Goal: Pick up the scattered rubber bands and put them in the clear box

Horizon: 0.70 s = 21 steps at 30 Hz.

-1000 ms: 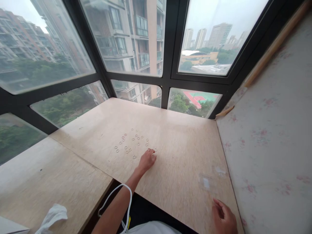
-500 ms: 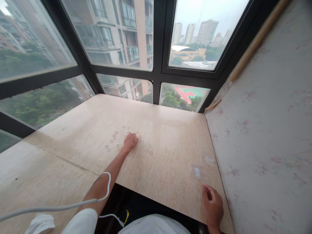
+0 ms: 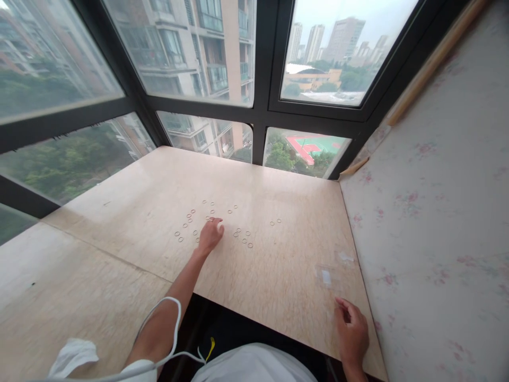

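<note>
Small thin rings (image 3: pixel 244 241) lie scattered on the pale tabletop, several to the left and several to the right of my left hand (image 3: pixel 210 234). That hand is low over the table among them, thumb and index finger apart, with nothing visible between them. It covers part of the group. A reddish ring (image 3: pixel 189 216) is on the left side, and two rings (image 3: pixel 275 222) lie farther off to the right. By the table's near right edge is my right hand (image 3: pixel 352 329), its fingers curled and thumb drawn in close to them; whatever they hold, if anything, is too small to see.
A clear plastic box (image 3: pixel 326 277) with a white label lies ahead of my right hand, beside a clear wrapper (image 3: pixel 345 257). White tissue (image 3: pixel 73 356) sits at the lower left. A white cable (image 3: pixel 177 323) loops over my left forearm. Windows and a papered wall (image 3: pixel 437 223) border the table.
My left hand's fingers have spread from a closed grip. Some rings now lie farther to the right, apart from the group. The right hand keeps its curled pose. The view has shifted slightly.
</note>
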Tool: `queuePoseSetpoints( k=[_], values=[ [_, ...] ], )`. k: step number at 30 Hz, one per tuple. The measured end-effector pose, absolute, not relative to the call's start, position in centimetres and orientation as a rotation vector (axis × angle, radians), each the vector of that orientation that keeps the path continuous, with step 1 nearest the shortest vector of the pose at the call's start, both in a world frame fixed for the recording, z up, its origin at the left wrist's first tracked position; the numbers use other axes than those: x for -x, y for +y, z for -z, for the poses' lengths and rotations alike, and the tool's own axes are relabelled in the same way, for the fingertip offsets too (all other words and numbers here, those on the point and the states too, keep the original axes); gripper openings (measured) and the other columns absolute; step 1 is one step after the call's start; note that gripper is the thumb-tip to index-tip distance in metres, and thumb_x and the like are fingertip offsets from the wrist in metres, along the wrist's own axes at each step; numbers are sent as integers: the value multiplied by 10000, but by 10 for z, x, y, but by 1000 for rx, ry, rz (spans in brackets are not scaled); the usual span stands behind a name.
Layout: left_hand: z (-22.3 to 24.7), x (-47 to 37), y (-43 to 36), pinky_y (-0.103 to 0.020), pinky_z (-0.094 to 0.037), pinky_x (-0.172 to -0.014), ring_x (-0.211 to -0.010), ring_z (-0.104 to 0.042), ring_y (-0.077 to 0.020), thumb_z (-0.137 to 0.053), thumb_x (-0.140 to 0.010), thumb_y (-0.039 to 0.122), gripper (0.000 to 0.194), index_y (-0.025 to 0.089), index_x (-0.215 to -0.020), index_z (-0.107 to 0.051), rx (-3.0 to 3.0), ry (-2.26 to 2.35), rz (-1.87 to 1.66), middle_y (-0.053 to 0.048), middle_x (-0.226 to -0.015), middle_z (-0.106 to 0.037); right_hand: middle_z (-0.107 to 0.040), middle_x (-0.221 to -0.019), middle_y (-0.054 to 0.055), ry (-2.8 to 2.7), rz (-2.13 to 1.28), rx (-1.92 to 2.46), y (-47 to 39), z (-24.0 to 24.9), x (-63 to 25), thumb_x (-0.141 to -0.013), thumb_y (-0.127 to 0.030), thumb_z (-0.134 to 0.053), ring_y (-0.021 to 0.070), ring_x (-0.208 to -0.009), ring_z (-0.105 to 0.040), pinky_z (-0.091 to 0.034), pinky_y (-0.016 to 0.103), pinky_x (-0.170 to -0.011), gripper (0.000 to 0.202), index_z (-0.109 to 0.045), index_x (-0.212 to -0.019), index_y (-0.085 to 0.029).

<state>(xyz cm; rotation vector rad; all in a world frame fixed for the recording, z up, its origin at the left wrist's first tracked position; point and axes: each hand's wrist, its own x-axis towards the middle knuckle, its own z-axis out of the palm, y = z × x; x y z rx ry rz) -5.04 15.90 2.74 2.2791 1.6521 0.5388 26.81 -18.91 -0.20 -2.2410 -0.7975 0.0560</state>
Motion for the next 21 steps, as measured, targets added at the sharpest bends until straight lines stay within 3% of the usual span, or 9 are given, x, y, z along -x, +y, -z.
queuePoseSetpoints(
  k=[6, 15, 21],
  values=[
    [-32, 136, 158, -399, -437, -861, -989, -569, -305, -408, -847, 226, 327, 107, -1070, -615, -2208, 2144, -450, -168, -1042, -619, -679, -902, 108, -796, -81, 2256, -190, 3, -270, -716, -379, -444, 264, -806, -581, -431, 378, -756, 365, -672, -903, -163],
    [-40, 119, 125, -294, -498, -724, -770, -615, -180, -539, -788, 429, 321, 194, -977, -648, -1919, 1426, -462, -44, -912, -677, -681, -934, 115, -813, -110, 2258, -193, 8, -273, -715, -395, -451, 274, -816, -592, -445, 380, -742, 376, -667, -921, -166],
    [-56, 94, 99, -280, -488, -658, -697, -588, -156, -551, -780, 442, 327, 171, -927, -659, -1710, 1373, -723, -39, -838, -669, -683, -928, 124, -874, -73, 2200, -195, 13, -274, -741, -417, -454, 272, -838, -589, -447, 396, -798, 377, -664, -907, -152]
  ],
)
